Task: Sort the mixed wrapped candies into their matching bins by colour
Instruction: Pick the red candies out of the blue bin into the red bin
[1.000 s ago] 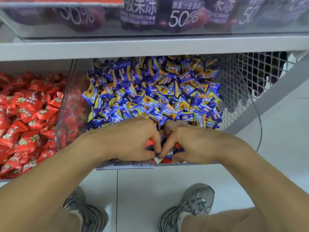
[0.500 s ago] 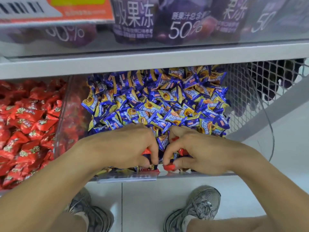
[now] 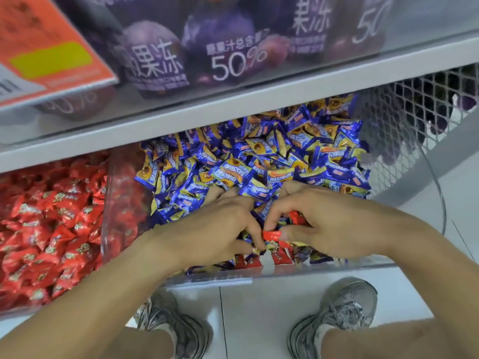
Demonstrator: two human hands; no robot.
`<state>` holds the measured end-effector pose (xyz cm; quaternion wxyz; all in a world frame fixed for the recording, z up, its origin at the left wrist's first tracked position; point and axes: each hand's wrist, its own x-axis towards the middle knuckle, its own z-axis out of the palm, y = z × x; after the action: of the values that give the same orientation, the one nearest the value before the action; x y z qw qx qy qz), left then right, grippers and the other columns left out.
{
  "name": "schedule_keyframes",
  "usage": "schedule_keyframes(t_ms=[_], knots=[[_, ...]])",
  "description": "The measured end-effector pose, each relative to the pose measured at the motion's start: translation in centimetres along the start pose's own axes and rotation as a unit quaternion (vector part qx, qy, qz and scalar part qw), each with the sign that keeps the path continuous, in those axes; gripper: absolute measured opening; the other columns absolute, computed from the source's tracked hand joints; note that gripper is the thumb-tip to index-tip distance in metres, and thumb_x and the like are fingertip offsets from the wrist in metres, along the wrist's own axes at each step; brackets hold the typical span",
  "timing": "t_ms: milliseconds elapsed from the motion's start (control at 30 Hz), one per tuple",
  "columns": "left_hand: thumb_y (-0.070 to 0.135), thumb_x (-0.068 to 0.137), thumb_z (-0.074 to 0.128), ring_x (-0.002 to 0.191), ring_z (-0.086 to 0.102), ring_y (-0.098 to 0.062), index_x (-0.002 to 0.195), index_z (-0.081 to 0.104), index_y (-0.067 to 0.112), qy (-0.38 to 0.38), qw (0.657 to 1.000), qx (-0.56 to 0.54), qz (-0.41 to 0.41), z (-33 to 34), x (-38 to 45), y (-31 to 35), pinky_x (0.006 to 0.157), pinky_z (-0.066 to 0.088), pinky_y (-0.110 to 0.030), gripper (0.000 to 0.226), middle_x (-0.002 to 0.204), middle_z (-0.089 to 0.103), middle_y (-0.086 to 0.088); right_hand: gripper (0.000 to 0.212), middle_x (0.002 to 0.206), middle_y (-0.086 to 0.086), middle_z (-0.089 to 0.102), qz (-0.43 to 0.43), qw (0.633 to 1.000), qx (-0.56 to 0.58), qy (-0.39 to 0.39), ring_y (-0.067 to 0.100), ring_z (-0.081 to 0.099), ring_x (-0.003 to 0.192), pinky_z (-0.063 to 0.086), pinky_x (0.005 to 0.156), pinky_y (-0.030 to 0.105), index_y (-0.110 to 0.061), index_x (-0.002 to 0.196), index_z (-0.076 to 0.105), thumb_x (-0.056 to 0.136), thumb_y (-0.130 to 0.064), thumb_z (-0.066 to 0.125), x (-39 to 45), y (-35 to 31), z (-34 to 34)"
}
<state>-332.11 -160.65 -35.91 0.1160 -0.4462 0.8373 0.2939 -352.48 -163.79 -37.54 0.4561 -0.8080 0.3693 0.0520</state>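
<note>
Red candies (image 3: 270, 235) among blue, pinched in right hand (image 3: 334, 224); left hand (image 3: 215, 234) curled, grip unclear

shelf edge (image 3: 233, 99) | purple jelly packs (image 3: 207, 47) above | orange price tag (image 3: 46, 42) top-L | grey sneakers (image 3: 344, 312) on white floor (image 3: 259, 307)

The blue candies (image 3: 259, 161) have shiny, crinkly foil-like wrappers. The red candies (image 3: 44, 229) in the next bin have shiny, crinkly wrappers too. The bin wall (image 3: 121, 203) between them is clear, smooth plastic. The shelf edge (image 3: 233, 99) above looks like smooth, dull painted metal. The mesh panel (image 3: 404, 117) is pale wire with holes. The floor tiles (image 3: 259, 312) are smooth and a bit glossy. The sneakers (image 3: 347, 309) look like soft, worn cloth.
</note>
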Motion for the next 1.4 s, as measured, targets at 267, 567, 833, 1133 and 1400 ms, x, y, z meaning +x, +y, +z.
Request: schedule_keyframes(t_ms=[267, 567, 833, 1133, 1400], knots=[[0.051, 0.086, 0.061, 0.066, 0.046, -0.005, 0.101, 0.068, 0.04, 0.16, 0.968, -0.188, -0.041, 0.0, -2.5, -0.7, 0.062, 0.032, -0.014, 0.019, 0.07, 0.045, 0.012, 0.012, 0.099, -0.008, 0.048, -0.064, 0.986, 0.066, 0.136, 0.006, 0.052, 0.088, 0.041, 0.077, 0.017, -0.04, 0.101, 0.067, 0.089, -0.038, 0.067, -1.0, -0.7, -1.1], [0.062, 0.091, 0.042, 0.054, 0.034, -0.011, 0.073, 0.052, 0.033, 0.198, 0.854, -0.479, -0.04, 1.6, -3.3, 1.9, 0.052, 0.032, -0.022, 0.035, 0.059, 0.041, 0.007, 0.011, 0.089, -0.004, 0.065, -0.106, 0.96, 0.156, 0.205, 0.018, 0.062, 0.078, 0.052, 0.072, 0.041, -0.025, 0.108, 0.06, 0.098, -0.025, 0.058, -0.4, -5.0, 1.8], [0.021, 0.099, 0.047, 0.062, 0.052, -0.024, 0.1, 0.062, -0.002, 0.209, 0.63, -0.74, -0.108, 1.9, -6.2, 2.3, 0.053, 0.033, -0.03, 0.028, 0.089, 0.063, -0.018, 0.032, 0.1, -0.008, 0.061, -0.074, 0.962, 0.151, 0.214, 0.014, 0.065, 0.082, 0.055, 0.077, 0.039, -0.033, 0.11, 0.048, 0.09, -0.021, 0.07, 0.3, -7.9, 1.9], [0.024, 0.1, 0.048, 0.097, 0.066, -0.026, 0.125, 0.06, 0.003, 0.232, 0.524, -0.812, -0.112, 1.3, -6.1, 1.4, 0.087, 0.054, -0.044, 0.034, 0.11, 0.067, -0.016, 0.088, 0.165, -0.014, -0.009, -0.063, 0.993, 0.061, 0.083, 0.008, -0.007, 0.152, 0.012, 0.124, 0.037, -0.03, 0.152, -0.025, 0.098, -0.011, 0.042, 1.6, -9.2, 5.4], [-0.004, 0.091, 0.058, 0.074, 0.068, -0.02, 0.12, 0.065, 0.007, 0.295, 0.546, -0.777, -0.103, 0.6, -5.4, 1.0, 0.067, 0.059, -0.029, 0.031, 0.09, 0.066, -0.012, 0.083, 0.143, -0.011, 0.054, -0.107, 0.955, 0.124, 0.248, -0.001, 0.046, 0.134, 0.039, 0.113, 0.031, -0.022, 0.148, 0.044, 0.076, -0.019, 0.085, 0.5, -9.1, 2.2]])
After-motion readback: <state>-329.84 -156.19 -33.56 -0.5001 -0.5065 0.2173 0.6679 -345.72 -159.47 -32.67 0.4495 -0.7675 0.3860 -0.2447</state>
